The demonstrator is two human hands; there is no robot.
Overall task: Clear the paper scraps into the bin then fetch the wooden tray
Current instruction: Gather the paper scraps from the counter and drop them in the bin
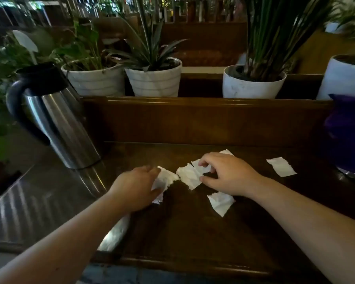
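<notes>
Several torn white paper scraps lie on a dark wooden table [193,232]. My left hand [135,187] grips one crumpled scrap [166,179] at its right side. My right hand [228,175] pinches another scrap [202,168] between thumb and fingers. A third scrap [188,178] lies between the two hands, touching both held pieces. One more scrap [220,202] rests just below my right wrist, and a separate scrap [281,166] lies apart at the right. No bin and no wooden tray are in view.
A steel thermos jug [57,124] with a black handle stands at the left on a shiny metal surface [35,201]. A wooden back ledge [203,119] carries white plant pots [154,77]. A dark purple object [348,132] stands at the right edge.
</notes>
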